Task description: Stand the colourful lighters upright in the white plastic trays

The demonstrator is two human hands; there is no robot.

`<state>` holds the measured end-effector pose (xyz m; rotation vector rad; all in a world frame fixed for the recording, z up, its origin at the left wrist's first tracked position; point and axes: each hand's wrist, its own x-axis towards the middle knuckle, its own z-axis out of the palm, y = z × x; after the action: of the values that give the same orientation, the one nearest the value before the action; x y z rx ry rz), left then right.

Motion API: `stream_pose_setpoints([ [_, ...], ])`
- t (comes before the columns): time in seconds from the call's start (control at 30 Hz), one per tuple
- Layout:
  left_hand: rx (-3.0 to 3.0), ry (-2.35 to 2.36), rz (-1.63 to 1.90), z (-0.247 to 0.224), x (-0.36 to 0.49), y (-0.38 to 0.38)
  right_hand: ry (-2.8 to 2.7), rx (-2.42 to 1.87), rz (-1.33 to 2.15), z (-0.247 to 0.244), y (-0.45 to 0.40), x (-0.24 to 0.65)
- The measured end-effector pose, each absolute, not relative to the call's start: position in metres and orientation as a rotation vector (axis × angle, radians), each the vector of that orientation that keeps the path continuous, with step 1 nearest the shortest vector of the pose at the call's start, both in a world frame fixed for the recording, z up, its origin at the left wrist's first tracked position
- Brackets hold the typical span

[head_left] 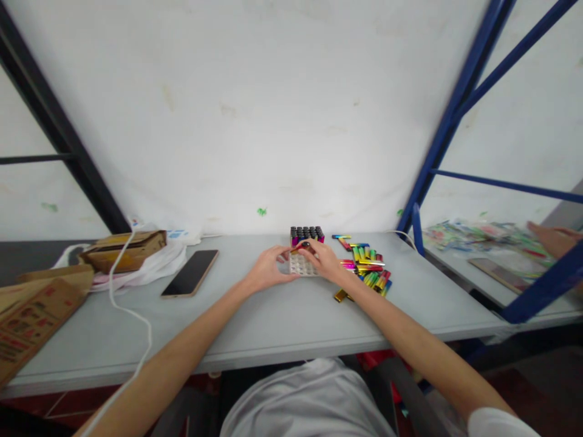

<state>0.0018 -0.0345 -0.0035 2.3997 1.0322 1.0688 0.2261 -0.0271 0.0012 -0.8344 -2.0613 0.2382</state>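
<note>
A pale plastic tray point(300, 265) with rows of round holes sits on the table in front of me. Along its back part stand rows of small tubes point(307, 234) with black tops and shiny purple bodies. My left hand point(269, 267) is curled round the tray's left side, thumb at the front corner. Over the tray, my right hand point(324, 260) pinches a small reddish tube with a dark end point(304, 244); its fingers partly cover it. Right of the tray lies a loose pile of shiny coloured tubes point(373, 280), partly behind my right forearm.
A phone point(191, 273) lies to the left, near an opened cardboard box point(122, 250), white plastic bags and a white cable point(130, 311). Blue metal framing point(419, 182) rises at the right. Beyond it, another person's hand point(555, 240) is over a table with plastic packets point(483, 240).
</note>
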Motion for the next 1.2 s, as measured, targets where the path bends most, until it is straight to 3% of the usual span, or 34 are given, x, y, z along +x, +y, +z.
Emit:
stream_pose_setpoints([
  [0.8, 2.447, 1.079, 0.988, -0.006, 0.0, -0.032, -2.176, -0.873, 0.206, 0.007, -0.025, 0.23],
  [1.2, 2.516, 1.275, 0.808, -0.01, -0.015, -0.015, -1.848, -1.134, -0.045, 0.018, 0.009, 0.314],
])
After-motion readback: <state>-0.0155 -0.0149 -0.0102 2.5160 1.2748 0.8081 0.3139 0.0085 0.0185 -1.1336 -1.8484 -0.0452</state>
